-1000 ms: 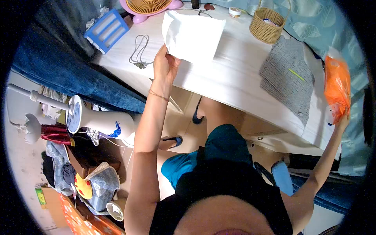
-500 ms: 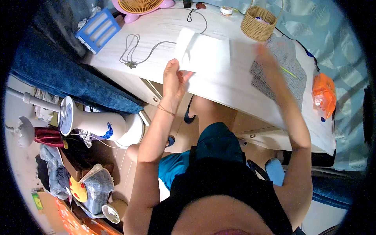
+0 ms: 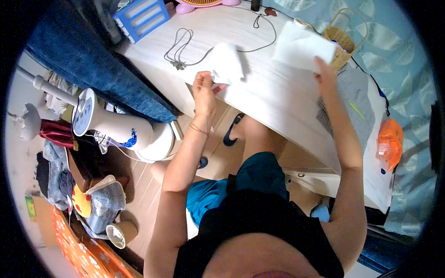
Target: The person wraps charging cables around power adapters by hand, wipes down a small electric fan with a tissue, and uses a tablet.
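My left hand (image 3: 205,95) pinches a crumpled white tissue (image 3: 225,63) above the front edge of the white table (image 3: 259,99). Farther right, my right hand (image 3: 326,76) is blurred, its fingers at the lower edge of a flat white sheet (image 3: 303,46), which it holds up. That sheet partly covers a small round jar (image 3: 300,23) and reaches the wicker basket (image 3: 340,54). Below and right of my right hand lies a grey knitted cloth (image 3: 354,92) with a thin yellow-green stick (image 3: 357,111) on it.
An orange plastic packet (image 3: 390,143) lies at the table's right end. A grey cable (image 3: 183,46) loops across the left part. A blue drawer rack (image 3: 143,19) and the pink fan (image 3: 204,3) stand at the back left. A white appliance (image 3: 116,125) is beside the table on the left.
My right hand has left the orange packet and swung inward to the white sheet. The white material, earlier together at my left hand, is now in two pieces, one at each hand. The view has shifted.
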Action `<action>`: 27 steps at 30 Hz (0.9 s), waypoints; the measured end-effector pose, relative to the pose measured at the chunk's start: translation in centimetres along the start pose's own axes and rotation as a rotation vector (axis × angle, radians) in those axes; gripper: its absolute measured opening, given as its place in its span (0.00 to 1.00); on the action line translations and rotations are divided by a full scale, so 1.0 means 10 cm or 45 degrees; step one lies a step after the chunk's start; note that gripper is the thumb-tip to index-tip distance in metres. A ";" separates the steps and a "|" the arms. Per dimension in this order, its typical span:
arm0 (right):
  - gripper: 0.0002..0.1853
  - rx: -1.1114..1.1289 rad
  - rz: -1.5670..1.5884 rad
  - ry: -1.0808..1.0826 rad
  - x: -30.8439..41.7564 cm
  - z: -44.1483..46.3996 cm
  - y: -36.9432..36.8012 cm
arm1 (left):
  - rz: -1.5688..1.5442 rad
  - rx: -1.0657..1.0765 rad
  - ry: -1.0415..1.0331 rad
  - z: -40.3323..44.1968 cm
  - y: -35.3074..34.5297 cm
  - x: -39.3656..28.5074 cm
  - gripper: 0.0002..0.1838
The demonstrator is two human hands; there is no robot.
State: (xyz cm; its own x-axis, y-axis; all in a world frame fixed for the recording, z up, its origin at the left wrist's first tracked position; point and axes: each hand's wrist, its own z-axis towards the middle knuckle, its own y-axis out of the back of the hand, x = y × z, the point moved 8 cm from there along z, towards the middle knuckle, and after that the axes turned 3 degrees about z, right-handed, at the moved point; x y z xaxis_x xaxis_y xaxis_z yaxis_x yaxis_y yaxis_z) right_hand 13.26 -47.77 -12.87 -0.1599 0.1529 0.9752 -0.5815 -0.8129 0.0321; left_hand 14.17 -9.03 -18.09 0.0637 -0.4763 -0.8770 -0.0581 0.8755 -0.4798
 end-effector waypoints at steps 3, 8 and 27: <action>0.17 -0.184 -0.742 0.540 0.68 0.14 0.42 | 0.068 -0.035 -0.015 0.17 0.05 -0.10 0.05; 0.17 0.584 -2.194 0.322 0.00 0.40 0.29 | 1.160 0.283 -0.545 0.25 -0.34 -0.36 0.05; 0.09 0.518 -1.434 0.724 -0.34 1.59 -2.70 | 1.898 0.432 -0.944 0.49 -0.44 -0.31 0.07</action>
State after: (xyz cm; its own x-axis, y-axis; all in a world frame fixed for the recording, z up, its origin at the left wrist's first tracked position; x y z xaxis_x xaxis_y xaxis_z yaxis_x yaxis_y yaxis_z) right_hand 42.16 -35.26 -13.61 -0.1189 0.9817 0.1487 -0.3527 -0.1817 0.9179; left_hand 19.16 -11.03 -13.09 0.5781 0.7665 -0.2797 -0.2998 0.5183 0.8009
